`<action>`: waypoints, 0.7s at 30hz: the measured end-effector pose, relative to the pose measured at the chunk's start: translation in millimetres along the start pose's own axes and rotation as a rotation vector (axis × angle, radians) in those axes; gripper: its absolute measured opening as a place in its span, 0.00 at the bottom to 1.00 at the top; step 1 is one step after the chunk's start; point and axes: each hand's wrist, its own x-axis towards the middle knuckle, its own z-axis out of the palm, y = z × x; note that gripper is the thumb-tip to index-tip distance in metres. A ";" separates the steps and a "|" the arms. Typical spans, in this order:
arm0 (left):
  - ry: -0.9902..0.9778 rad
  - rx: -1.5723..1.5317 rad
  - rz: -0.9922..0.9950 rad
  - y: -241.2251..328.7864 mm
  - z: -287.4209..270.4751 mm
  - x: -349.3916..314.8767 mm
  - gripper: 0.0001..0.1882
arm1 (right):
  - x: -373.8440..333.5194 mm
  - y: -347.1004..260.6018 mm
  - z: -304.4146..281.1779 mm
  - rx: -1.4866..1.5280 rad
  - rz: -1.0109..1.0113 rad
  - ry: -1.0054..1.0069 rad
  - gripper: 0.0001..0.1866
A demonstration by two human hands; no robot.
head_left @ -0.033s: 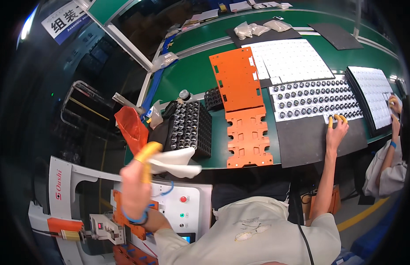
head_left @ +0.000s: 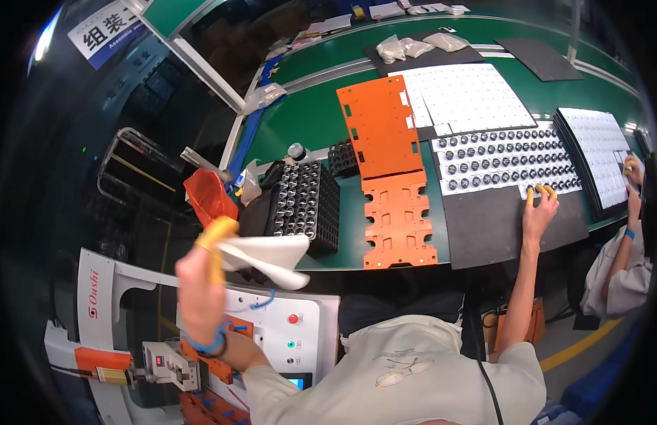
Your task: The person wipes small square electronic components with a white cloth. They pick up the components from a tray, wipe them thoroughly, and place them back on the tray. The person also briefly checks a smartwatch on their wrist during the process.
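My left hand, with yellow finger cots and a blue wristband, is closed on folded thin white paper. It is slightly smeared by motion and hangs just in front of a red plastic bag. My right hand, also in yellow finger cots, rests with fingers apart at the near edge of a white sheet bearing rows of black round parts. Its fingertips touch the sheet's near row; whether they pinch a part I cannot tell. Under that hand lies a dark grey mat.
Left of centre stands a black tray of round parts. Orange fixture plates lie mid-bench, white label sheets behind. A machine with a red button is at lower left. At far right a co-worker's hands work over another sheet stack.
My left hand has shifted a little left and toward me, carrying the white paper along. My right hand stays in place.
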 end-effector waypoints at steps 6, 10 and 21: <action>0.047 0.178 -0.018 -103.2 -47.0 75.4 0.16 | 2.0 2.8 1.8 -0.029 -0.016 0.014 0.15; -0.181 0.407 -0.170 -171.8 -35.2 147.3 0.17 | -0.8 0.9 5.0 -0.008 -0.012 0.021 0.15; 0.078 0.878 -0.518 -260.6 23.0 267.0 0.14 | 2.7 9.5 5.6 0.038 -0.036 0.089 0.14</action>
